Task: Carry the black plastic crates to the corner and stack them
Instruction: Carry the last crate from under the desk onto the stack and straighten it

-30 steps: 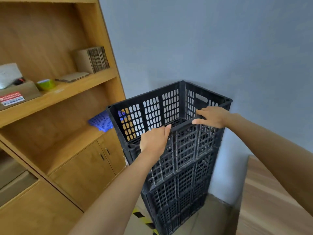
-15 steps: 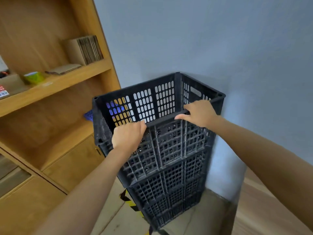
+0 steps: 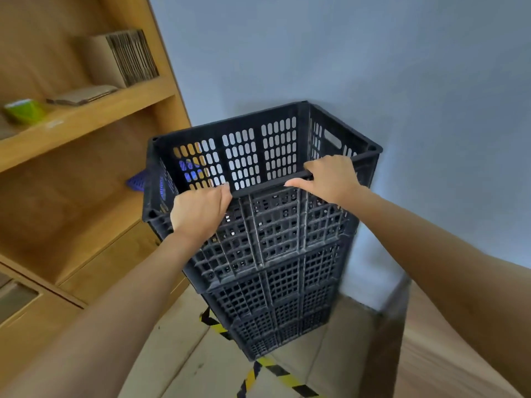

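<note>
Left hand [image 3: 201, 212] — grip closed over the near rim of the top crate [image 3: 267, 168], toward its left corner; fingers curl over the edge into the crate, thumb on the outer face.

Right hand [image 3: 330, 179] — grip on the same near rim, toward the right corner; fingers hooked over the edge, thumb stretched along the rim's outer side. Both forearms bare.

Top crate — black plastic, slotted walls, open top, a handle slot in its right end wall. It sits uppermost on the stack of crates [image 3: 275, 297]; its left end overhangs the crates below, so it is not squarely aligned with them.

Stack of crates — black lattice-walled crates, one on another, standing on the floor [image 3: 201, 366] in the corner, close against the grey-blue wall [image 3: 373, 67] and just beside the wooden shelving [image 3: 86, 116].

Floor — pale, crossed by yellow-and-black striped tape [image 3: 258, 372] at the foot of the stack.

Wooden shelving — carries a bundle of folded cardboard [image 3: 123, 58], a flat cardboard piece [image 3: 83, 94], a green roll [image 3: 24, 110]; a blue plastic item [image 3: 138, 180] shows behind the top crate.
</note>
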`<state>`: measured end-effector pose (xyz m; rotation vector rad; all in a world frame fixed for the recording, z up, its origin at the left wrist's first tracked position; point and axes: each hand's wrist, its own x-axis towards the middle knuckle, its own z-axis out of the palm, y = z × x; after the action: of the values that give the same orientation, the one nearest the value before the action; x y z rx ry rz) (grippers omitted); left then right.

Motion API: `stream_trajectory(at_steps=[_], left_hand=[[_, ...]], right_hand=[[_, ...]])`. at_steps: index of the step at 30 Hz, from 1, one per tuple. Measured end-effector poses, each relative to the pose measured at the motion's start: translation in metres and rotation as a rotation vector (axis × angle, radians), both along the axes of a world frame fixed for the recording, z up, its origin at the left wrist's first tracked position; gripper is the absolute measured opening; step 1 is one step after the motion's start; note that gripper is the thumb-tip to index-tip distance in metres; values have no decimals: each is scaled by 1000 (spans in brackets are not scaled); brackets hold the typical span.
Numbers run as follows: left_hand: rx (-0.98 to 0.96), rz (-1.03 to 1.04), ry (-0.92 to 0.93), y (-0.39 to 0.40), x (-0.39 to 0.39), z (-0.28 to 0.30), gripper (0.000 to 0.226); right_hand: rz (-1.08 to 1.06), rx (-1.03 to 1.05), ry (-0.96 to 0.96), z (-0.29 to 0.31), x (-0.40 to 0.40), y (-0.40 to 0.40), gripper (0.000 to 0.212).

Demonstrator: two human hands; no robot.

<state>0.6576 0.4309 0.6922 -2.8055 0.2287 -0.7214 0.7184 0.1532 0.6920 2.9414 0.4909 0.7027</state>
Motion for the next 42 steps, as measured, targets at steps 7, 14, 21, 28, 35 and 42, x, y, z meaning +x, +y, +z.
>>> stream_trajectory(at_steps=[7, 14, 21, 28, 35, 42], left_hand=[[-18, -131, 28, 7, -4, 2, 53], [-35, -247, -35, 17, -5, 3, 56], [-44, -345, -47, 31, -5, -1, 55], [-79, -444, -97, 37, -13, 1, 53], [-99, -557, -132, 45, -9, -4, 51], [-133, -494, -200, 42, -15, -11, 58]], right_hand=[[-63, -39, 26, 1, -19, 2, 99], [-150, -32, -8, -3, -41, 9, 88], [-219, -29, -18, -2, -68, 20, 88], [-297, -15, -26, -3, -104, 28, 84], [-403, -5, -5, -3, -146, 43, 87], [-465, 19, 46, 0, -179, 57, 86]])
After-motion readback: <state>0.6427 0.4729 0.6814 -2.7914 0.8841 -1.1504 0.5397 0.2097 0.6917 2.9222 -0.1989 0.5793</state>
